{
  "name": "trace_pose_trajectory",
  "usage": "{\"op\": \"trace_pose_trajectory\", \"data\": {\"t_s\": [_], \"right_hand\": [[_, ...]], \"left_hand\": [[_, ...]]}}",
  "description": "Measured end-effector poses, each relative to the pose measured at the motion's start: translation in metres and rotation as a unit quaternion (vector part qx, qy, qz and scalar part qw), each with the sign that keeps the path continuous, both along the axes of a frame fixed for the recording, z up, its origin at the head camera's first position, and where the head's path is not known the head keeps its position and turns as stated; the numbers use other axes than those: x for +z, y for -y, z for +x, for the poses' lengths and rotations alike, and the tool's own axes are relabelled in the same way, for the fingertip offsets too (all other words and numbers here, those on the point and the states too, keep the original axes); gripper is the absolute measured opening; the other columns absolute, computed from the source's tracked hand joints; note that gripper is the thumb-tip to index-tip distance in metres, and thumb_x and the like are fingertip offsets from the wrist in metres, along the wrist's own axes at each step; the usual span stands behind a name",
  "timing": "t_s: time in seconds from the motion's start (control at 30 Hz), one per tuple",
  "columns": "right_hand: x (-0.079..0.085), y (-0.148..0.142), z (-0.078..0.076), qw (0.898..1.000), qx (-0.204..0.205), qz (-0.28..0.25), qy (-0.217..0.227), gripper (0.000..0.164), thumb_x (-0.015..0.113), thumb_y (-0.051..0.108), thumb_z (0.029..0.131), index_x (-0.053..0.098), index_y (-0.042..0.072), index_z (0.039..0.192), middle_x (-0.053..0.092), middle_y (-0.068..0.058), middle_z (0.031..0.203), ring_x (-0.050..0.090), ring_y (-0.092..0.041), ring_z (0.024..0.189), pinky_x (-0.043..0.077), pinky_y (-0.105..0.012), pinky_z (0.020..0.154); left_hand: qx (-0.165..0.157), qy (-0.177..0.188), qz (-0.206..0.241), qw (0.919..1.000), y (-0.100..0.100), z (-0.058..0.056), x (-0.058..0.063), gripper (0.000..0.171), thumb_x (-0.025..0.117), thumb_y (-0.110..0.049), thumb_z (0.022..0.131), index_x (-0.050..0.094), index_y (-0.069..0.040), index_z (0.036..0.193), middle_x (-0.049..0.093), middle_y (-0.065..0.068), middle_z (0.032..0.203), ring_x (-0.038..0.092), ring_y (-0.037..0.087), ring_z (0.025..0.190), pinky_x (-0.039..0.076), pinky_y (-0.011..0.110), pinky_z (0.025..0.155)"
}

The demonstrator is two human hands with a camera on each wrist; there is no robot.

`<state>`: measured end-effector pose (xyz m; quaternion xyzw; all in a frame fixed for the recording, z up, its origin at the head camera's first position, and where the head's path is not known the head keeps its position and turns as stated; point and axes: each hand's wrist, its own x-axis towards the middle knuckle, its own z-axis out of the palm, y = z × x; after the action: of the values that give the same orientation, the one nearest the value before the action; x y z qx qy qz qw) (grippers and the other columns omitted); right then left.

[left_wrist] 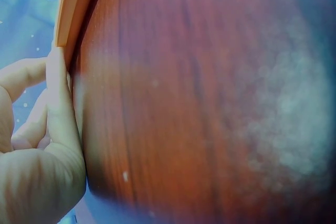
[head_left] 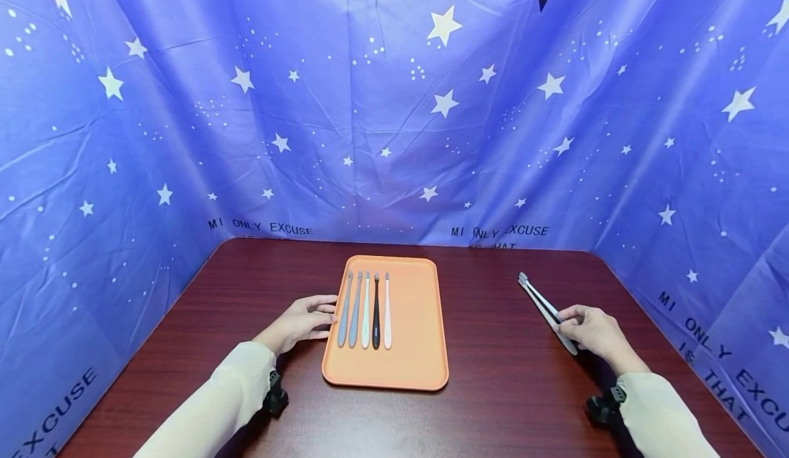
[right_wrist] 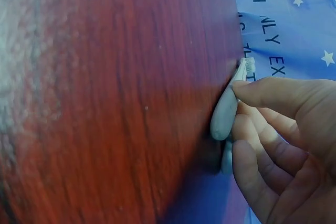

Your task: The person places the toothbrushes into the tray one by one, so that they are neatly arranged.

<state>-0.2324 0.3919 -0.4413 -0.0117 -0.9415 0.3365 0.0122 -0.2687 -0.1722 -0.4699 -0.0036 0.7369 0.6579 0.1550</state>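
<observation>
On the orange tray (head_left: 416, 321), several toothbrushes lie side by side along its left half, heads toward the back: grey-blue ones, a pale green one (head_left: 366, 314), a black one (head_left: 376, 317) and a pinkish-white one (head_left: 387, 314). My left hand (head_left: 305, 322) touches the tray's left rim with extended, spread fingers; the left wrist view has its fingertips at the tray edge (left_wrist: 68, 19). At the right, my right hand (head_left: 588, 331) pinches a light grey toothbrush (right_wrist: 224, 116) by the handle between thumb and fingers. A second light toothbrush (right_wrist: 227, 158) lies close beside it, partly behind the fingers.
The dark red wooden table (head_left: 487, 348) carries the tray near its middle. A blue star-patterned cloth (head_left: 394, 136) rises behind the table and along both sides. Each wrist wears a black camera (head_left: 276, 395) below a pale sleeve (head_left: 216, 396).
</observation>
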Motion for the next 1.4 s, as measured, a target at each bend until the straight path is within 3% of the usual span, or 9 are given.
{"op": "trace_pose_trajectory", "data": {"t_s": [0.37,0.67,0.97,1.4], "right_hand": [[0.001,0.007,-0.003,1.000,0.006,-0.003,0.017,0.027,0.067,0.007,0.087,0.071,-0.005,0.111,0.072,-0.008,0.089,0.065,-0.018,0.071,0.058,-0.031,0.058],[0.005,0.009,-0.004,0.999,0.011,0.000,0.039,0.032,0.069,0.010,0.088,0.070,-0.008,0.113,0.074,-0.007,0.089,0.065,-0.017,0.072,0.058,-0.032,0.057],[0.009,0.015,-0.008,0.998,0.016,0.024,0.061,0.035,0.077,0.018,0.087,0.070,-0.008,0.110,0.072,-0.007,0.085,0.066,-0.018,0.073,0.059,-0.034,0.058],[0.009,0.028,-0.010,0.997,0.018,0.031,0.061,0.020,0.077,0.016,0.085,0.072,-0.002,0.093,0.068,-0.001,0.075,0.064,-0.015,0.069,0.060,-0.033,0.058]], "left_hand": [[0.007,0.002,0.006,1.0000,0.000,-0.001,-0.001,0.054,0.069,-0.001,0.092,0.052,-0.002,0.144,0.062,0.016,0.121,0.067,0.025,0.103,0.059,0.043,0.086],[-0.001,0.001,0.008,1.0000,0.001,0.000,-0.001,0.055,0.068,-0.001,0.092,0.050,-0.001,0.144,0.061,0.018,0.122,0.067,0.025,0.102,0.059,0.042,0.086],[0.007,0.003,-0.003,1.0000,0.001,0.002,0.002,0.054,0.067,0.000,0.093,0.050,-0.001,0.144,0.062,0.018,0.123,0.066,0.023,0.102,0.059,0.042,0.085],[-0.003,0.001,0.000,1.0000,0.000,0.001,0.000,0.055,0.067,-0.001,0.094,0.048,0.000,0.145,0.061,0.019,0.124,0.067,0.025,0.104,0.059,0.042,0.086]]}}
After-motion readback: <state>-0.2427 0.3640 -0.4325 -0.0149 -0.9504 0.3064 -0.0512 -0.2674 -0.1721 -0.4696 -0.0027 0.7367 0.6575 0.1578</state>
